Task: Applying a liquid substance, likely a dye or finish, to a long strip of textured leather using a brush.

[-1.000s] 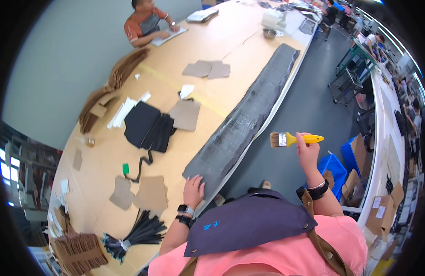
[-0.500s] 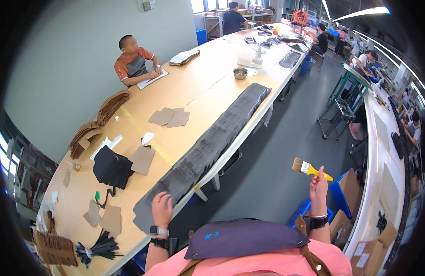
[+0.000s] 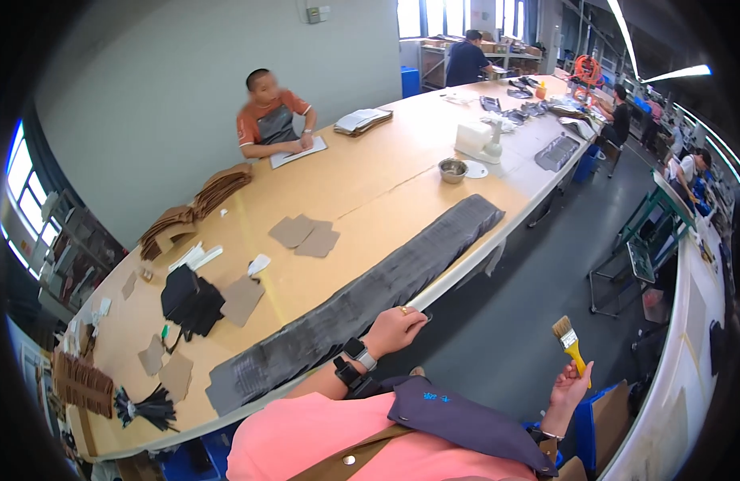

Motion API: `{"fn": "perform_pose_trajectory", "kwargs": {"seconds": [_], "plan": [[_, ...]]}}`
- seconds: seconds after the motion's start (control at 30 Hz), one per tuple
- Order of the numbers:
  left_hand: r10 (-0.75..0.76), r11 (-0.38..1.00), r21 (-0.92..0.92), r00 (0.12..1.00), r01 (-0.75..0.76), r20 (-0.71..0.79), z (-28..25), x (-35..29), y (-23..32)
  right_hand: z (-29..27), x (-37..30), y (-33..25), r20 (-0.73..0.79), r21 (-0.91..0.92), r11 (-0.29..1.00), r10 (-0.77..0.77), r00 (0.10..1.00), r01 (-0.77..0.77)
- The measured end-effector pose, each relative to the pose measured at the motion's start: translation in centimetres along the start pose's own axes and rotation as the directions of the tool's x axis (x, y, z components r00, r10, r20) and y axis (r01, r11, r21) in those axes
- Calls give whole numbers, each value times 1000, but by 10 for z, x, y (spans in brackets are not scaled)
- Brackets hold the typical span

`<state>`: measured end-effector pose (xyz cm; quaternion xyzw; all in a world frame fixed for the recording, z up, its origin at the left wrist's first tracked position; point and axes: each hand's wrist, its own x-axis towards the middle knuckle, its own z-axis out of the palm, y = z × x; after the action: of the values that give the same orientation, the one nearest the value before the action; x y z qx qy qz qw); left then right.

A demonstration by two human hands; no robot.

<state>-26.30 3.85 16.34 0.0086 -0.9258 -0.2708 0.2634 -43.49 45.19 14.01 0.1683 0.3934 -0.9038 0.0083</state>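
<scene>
My right hand [image 3: 572,386] grips the yellow handle of a flat paintbrush [image 3: 568,338], held bristles up over the aisle. At the near edge of the table, my left hand [image 3: 395,329] is closed, fingertips drawn together; whatever it holds, if anything, is too small to make out. Just beyond that hand, a long row of overlapping dark grey pieces [image 3: 362,297] lies along the table edge. Farther off stands a metal bowl [image 3: 452,171] beside a white round lid [image 3: 475,169].
The long table [image 3: 306,192] bears brown card pieces [image 3: 304,234], a black stack [image 3: 190,301], brown bundles [image 3: 222,191] and black strips [image 3: 148,407]. Across it a person [image 3: 275,120] sits with paper. A green trolley [image 3: 646,228] and blue bin [image 3: 600,429] stand on the right.
My left hand has moved right, from above the near end of the grey row to the table edge, and its fingers have closed. The brush has tipped more upright. The view has shifted.
</scene>
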Motion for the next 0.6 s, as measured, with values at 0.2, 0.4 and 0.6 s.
{"fn": "perform_pose_trajectory", "kwargs": {"seconds": [0.2, 0.4, 0.6], "plan": [[88, 984, -163, 992, -72, 93, 79, 121, -22, 13, 75, -51, -211, -35, 990, -144, 967, 139], [168, 975, -163, 981, -151, 97, 132, 235, -31, 20, 167, -55, -223, 63, 997, -21, 975, 36], [-43, 999, -8, 998, 43, 39, 189, 288, -65, 73, 348, -59, -123, -3, 983, 184, 975, -186]]}}
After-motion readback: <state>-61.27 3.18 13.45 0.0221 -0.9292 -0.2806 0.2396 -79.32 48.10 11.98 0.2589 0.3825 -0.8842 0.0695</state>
